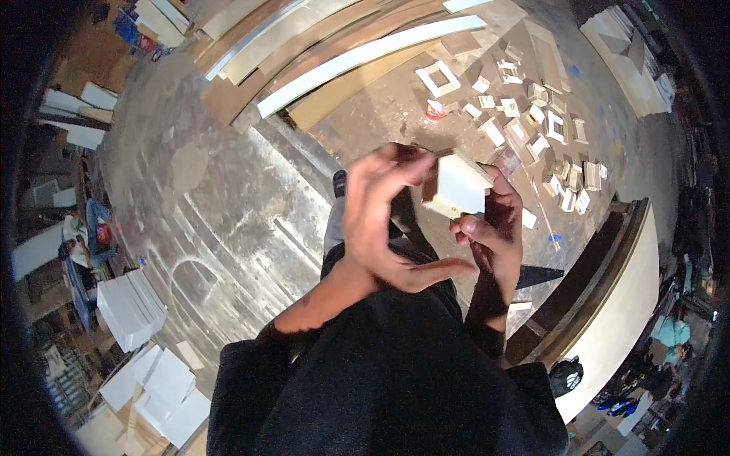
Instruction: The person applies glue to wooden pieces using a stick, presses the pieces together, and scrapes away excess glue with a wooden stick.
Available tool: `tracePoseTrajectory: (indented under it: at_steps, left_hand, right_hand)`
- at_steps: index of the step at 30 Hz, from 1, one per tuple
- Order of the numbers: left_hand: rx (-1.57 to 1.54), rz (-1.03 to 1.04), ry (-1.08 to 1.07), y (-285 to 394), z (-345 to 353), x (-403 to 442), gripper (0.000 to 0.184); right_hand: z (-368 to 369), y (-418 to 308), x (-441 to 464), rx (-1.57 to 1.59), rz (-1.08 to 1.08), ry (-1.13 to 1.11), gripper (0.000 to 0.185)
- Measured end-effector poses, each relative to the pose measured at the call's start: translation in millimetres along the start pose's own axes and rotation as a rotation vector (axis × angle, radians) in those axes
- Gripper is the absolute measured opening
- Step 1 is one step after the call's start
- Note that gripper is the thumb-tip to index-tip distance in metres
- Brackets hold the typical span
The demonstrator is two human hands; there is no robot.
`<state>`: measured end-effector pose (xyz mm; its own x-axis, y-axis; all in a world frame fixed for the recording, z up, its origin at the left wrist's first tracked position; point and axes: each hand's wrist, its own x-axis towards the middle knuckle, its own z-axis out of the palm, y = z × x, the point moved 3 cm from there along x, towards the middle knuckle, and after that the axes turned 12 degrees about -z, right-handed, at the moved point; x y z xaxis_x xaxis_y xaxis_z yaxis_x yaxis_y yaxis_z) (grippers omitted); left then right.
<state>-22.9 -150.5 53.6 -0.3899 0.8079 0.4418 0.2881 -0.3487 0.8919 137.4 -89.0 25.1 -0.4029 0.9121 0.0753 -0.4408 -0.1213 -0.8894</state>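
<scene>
A black shirt point(365, 372) lies nearest. Just beyond it, the right hand point(494, 220) grips a small white-faced wooden piece point(460, 186) between thumb and fingers. The left hand point(372, 216) curves wide, fingertips at the piece's left side; whether they touch, I cannot tell. At right runs a pale-topped bench point(635, 296). Farther off, wooden blocks point(493, 134) and a red tub point(435, 112) lie toward the floor's point(228, 194) far right corner, long boards point(372, 54) along its far edge.

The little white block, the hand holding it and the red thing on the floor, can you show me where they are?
White block point(461, 186): head view, its pale flat face.
Right hand point(499, 226): head view, middle of the hand.
Red thing point(435, 112): head view, near its middle.
</scene>
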Motion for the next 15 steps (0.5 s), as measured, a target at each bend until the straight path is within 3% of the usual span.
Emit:
tracePoseTrajectory:
  at_steps: [2,4,5,6,8,11,15]
  left_hand:
    - [-0.365,-0.149,0.055,-6,-1,2,0.093]
    - [-0.429,-0.257,-0.229,-24,-7,3,0.084]
    - [-0.523,-0.278,-0.266,-27,-5,0,0.075]
    - [-0.522,-0.279,-0.268,-28,-5,1,0.075]
    - [-0.443,-0.075,-0.388,-23,-6,3,0.072]
    - [-0.468,-0.118,-0.298,-26,1,-2,0.069]
    - [-0.423,-0.151,-0.196,-25,4,-7,0.067]
  right_hand:
    - [-3,-3,-2,0.025,-0.008,0.013,0.068]
    - [-3,-9,-7,0.065,0.051,-0.023,0.07]
    - [-12,0,-7,0.1,0.077,-0.057,0.073]
    - [-12,2,-8,0.102,0.076,-0.056,0.073]
    - [-11,3,-10,0.266,0.045,0.055,0.072]
    - [-18,10,-14,0.298,0.067,0.157,0.069]
    - [-11,16,-2,0.358,0.068,0.067,0.065]
